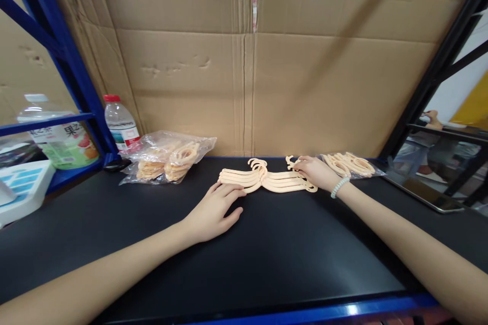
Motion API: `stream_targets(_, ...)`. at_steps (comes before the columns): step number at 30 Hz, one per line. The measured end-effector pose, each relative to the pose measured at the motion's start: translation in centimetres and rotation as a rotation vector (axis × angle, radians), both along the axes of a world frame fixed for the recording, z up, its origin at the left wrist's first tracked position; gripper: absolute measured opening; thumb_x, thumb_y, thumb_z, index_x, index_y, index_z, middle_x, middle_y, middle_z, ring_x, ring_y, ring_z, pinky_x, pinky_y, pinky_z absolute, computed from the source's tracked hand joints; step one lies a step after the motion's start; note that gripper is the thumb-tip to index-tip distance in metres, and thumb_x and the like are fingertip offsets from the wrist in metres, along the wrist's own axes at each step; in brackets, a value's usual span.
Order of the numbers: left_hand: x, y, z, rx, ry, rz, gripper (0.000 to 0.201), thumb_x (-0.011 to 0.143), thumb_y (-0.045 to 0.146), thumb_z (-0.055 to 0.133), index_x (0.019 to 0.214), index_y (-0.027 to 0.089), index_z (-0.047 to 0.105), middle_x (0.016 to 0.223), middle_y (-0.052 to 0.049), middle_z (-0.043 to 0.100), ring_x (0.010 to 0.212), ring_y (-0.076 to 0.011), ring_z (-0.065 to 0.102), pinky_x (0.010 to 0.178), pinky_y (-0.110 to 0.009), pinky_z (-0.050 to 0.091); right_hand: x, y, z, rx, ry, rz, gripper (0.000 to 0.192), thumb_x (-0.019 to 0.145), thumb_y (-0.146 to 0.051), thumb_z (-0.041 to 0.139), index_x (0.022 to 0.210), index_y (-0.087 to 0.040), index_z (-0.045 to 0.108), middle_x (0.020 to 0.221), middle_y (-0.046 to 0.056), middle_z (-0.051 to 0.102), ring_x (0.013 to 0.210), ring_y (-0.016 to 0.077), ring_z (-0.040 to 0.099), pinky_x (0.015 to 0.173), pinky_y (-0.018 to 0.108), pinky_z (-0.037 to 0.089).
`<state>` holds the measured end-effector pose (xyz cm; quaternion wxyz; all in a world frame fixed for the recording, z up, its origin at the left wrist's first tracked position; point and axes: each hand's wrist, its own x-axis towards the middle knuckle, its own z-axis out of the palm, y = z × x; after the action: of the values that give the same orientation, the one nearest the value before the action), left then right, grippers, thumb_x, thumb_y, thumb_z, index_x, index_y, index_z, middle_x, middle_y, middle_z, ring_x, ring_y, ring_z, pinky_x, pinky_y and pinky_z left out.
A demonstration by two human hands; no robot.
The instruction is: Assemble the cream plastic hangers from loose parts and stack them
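Black tabletop is spreading nearest; at left, a large drink bottle is showing "果之". Cream clothes hangers are lying fanned mid-table. The left hand is resting on their left ends, fingers apart; the right hand is covering their right side, its grip too hidden to tell.

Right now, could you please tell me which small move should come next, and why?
I would probably have the left hand nudge the peach hangers into closer alignment: they lie overlapped but staggered on the black tabletop, and that hand is at their left ends.
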<state>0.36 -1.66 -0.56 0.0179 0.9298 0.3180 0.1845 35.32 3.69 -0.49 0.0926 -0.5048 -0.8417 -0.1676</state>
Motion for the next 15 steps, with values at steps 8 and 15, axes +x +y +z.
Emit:
stream_targets(8, -0.07, -0.23, 0.19, 0.018, -0.022, -0.020, 0.032, 0.088, 0.024, 0.049, 0.119, 0.022, 0.055, 0.124, -0.008, 0.060, 0.121, -0.0247, 0.049, 0.110, -0.049, 0.026, -0.87, 0.44, -0.25, 0.022, -0.078, -0.048, 0.023, 0.089, -0.009, 0.048, 0.097, -0.012, 0.069, 0.094, 0.014, 0.068, 0.091, 0.0238, 0.060, 0.081, 0.033, 0.045)
stream_targets(15, -0.14, -0.28, 0.25, 0.007, -0.030, -0.028, 0.032, 0.088, 0.023, 0.049, 0.120, 0.022, 0.054, 0.124, -0.008, 0.060, 0.122, -0.0248, 0.049, 0.110, -0.049, 0.025, -0.57, 0.49, -0.40, 0.044, -0.028, 0.017, 0.024, 0.090, -0.011, 0.046, 0.084, -0.015, 0.068, 0.086, 0.010, 0.067, 0.086, 0.0205, 0.061, 0.080, 0.030, 0.047)
